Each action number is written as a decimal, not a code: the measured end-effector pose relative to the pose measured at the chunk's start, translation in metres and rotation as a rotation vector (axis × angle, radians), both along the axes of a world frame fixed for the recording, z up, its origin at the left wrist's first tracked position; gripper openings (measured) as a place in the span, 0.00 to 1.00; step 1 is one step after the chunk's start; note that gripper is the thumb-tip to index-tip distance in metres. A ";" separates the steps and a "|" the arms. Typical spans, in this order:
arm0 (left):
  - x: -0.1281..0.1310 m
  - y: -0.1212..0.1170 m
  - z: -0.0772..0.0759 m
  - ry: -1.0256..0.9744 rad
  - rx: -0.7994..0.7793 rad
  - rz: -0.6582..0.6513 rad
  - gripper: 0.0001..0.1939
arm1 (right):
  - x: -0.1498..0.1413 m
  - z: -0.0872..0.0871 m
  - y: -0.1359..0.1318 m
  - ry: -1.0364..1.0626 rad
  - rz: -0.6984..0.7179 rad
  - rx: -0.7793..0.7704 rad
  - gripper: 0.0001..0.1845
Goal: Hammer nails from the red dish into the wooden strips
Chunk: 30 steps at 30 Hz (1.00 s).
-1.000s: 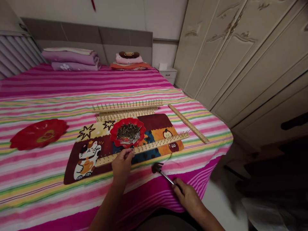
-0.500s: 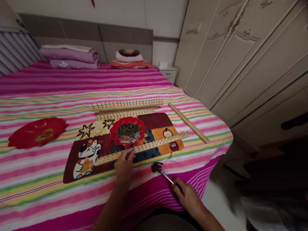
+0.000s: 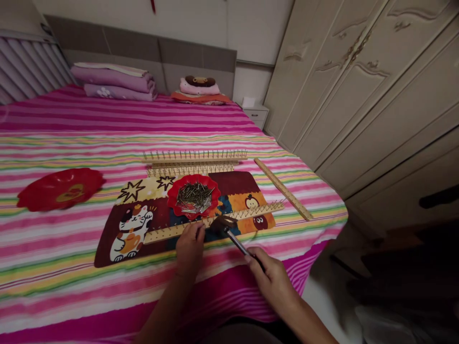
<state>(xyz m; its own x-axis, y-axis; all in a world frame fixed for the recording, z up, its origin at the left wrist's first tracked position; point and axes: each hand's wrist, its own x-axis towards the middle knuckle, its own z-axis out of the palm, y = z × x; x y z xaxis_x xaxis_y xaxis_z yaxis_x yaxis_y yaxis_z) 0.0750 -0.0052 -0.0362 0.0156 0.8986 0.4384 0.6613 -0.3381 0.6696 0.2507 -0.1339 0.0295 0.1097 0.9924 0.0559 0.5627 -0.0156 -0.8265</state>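
My left hand (image 3: 190, 246) is pinched at the near wooden strip (image 3: 215, 220), which is studded with a row of nails; what the fingers hold is too small to make out. My right hand (image 3: 272, 282) grips the metal handle of a small hammer (image 3: 224, 225), whose dark head hovers at the strip just right of my left fingers. A red dish (image 3: 193, 197) full of loose nails sits right behind the strip. Everything lies on a patchwork mat (image 3: 143, 220) with a lucky-cat picture, on a striped bed.
Two more nail-studded strips (image 3: 193, 162) lie behind the mat and a plain wooden strip (image 3: 283, 188) lies at the right. An empty red dish (image 3: 60, 188) rests at the left. Folded bedding (image 3: 114, 82) sits at the headboard. A wardrobe (image 3: 358, 81) stands to the right of the bed.
My right hand lifted the hammer off the bedspread and brought its head up-left to the nailed strip. My left hand stayed pinched at the strip.
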 end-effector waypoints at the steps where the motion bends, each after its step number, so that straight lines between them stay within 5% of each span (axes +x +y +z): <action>1: 0.000 0.000 -0.001 0.007 0.007 -0.004 0.10 | -0.002 0.006 0.006 -0.028 0.015 0.033 0.11; 10: 0.002 -0.002 0.004 0.008 -0.013 0.000 0.08 | -0.011 0.015 0.023 -0.233 0.084 -0.002 0.11; 17: -0.001 -0.005 0.006 -0.024 -0.030 -0.021 0.09 | 0.010 -0.019 -0.012 -0.083 0.035 -0.101 0.12; 21: -0.016 -0.006 0.032 0.052 -0.016 -0.022 0.11 | 0.023 -0.057 -0.031 -0.093 0.023 -0.218 0.14; 25: -0.028 0.023 0.074 0.325 -0.061 0.039 0.12 | 0.027 -0.080 -0.037 -0.092 0.007 -0.262 0.15; 30: -0.017 0.076 0.097 0.835 -0.424 -0.083 0.13 | 0.027 -0.087 -0.034 -0.094 -0.003 -0.253 0.14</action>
<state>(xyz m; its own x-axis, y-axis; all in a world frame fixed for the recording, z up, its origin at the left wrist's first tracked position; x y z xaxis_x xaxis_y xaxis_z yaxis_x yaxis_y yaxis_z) 0.0577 0.0706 0.0609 0.2485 0.9627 -0.1069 0.9678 -0.2423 0.0677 0.2776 -0.1677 -0.0578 0.1188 0.9757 -0.1843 0.6361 -0.2173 -0.7404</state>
